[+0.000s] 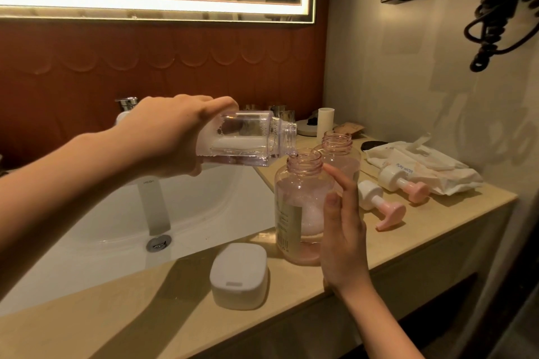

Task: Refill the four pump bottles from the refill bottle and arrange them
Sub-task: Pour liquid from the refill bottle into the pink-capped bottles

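My left hand (172, 137) grips a clear refill bottle (250, 137), tipped on its side with its open mouth over the neck of a pink pump bottle (297, 207). That pink bottle stands uncapped on the beige counter (408, 230), with foam and liquid inside. My right hand (344, 230) rests against its right side with straight fingers. A second uncapped pink bottle (338, 148) stands just behind. Two pink-and-white pump heads (382, 207) (404, 182) lie on the counter to the right.
A white sink (131, 221) with a chrome faucet (127, 103) lies to the left. A white soap box (237, 275) sits near the counter's front edge. A wet-wipes pack (420, 166), a white cup (325, 121) and glasses stand further back. A black cord (495, 9) hangs on the right wall.
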`<state>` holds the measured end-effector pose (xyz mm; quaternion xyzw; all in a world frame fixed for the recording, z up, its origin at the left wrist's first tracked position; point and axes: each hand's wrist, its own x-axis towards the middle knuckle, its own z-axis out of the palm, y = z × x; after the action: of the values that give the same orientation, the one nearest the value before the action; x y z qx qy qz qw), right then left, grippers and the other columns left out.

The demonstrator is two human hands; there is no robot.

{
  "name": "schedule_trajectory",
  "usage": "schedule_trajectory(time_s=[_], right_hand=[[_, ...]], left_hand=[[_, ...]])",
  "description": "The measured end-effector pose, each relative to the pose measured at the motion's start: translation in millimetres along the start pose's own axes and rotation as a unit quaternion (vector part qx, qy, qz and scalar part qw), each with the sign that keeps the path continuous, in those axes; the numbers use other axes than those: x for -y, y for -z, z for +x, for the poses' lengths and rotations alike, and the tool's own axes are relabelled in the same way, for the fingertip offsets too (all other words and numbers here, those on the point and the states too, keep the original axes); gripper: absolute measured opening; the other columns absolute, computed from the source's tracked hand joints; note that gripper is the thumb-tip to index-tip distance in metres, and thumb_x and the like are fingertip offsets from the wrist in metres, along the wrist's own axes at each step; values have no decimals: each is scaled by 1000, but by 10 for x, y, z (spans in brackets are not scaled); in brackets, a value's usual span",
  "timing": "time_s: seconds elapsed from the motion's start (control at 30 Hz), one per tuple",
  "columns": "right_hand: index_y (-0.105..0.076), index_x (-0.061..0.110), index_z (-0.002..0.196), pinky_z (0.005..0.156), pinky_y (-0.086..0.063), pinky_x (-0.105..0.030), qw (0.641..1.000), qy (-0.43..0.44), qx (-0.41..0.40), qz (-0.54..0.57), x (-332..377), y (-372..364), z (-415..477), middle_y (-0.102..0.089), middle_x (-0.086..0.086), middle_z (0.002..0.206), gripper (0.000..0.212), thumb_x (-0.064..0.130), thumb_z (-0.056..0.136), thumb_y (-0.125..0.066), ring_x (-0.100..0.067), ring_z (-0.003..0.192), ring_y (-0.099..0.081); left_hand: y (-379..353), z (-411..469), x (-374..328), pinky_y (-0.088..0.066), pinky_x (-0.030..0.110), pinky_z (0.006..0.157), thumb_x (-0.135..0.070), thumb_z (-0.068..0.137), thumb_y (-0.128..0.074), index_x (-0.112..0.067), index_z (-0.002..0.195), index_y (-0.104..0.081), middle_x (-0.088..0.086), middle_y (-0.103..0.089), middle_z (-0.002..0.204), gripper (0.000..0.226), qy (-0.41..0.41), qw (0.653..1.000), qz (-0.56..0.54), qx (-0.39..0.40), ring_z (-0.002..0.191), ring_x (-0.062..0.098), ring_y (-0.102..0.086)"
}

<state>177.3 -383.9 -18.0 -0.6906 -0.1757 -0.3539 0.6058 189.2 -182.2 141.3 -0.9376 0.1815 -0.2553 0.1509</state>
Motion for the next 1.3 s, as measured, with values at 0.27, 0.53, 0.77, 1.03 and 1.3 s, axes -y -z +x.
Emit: schedule_trajectory(time_s=[0.27,0.53,0.77,1.03,1.3], right_hand=[[-37,47,125,83,-31,1,1000,9,-1,0,-4,-1,0,-43,42,121,39,62,92,-21,17,110,-44],[-38,44,124,86,-30,1,1000,9,-7,-1,-17,2,-1,-45,30,126,41,63,92,-21,12,116,-43],[-37,50,124,86,-31,-1,1000,13,-3,-3,-19,1,2,-44,38,124,36,60,93,-22,12,115,-44],[-38,50,124,88,-30,-1,1000,8,-3,1,-23,-1,4,-45,36,125,38,62,92,-22,10,118,-43],[-35,58,122,89,-31,-3,1000,0,-1,-4,-19,2,4,-45,32,126,36,66,90,-22,7,120,-43]], left_hand=[[9,1,-1,-25,16,48,-24,65,-79,-34,140,-26,-5,-53,129,92,-1,1000,2,3,100,19,-54],[1,-9,-10,-36,24,55,-23,63,-80,-32,139,-29,-4,-54,128,93,0,1000,-9,0,99,20,-54],[-6,-6,8,-32,21,51,-22,62,-81,-31,139,-31,-2,-56,126,93,-5,1000,-8,-4,96,20,-55],[11,0,-5,-32,22,51,-23,63,-80,-32,140,-29,-3,-55,125,92,-4,1000,-1,1,97,20,-55],[31,-2,-7,-27,17,48,-24,65,-80,-32,140,-28,-3,-55,124,91,-5,1000,1,2,96,19,-54]])
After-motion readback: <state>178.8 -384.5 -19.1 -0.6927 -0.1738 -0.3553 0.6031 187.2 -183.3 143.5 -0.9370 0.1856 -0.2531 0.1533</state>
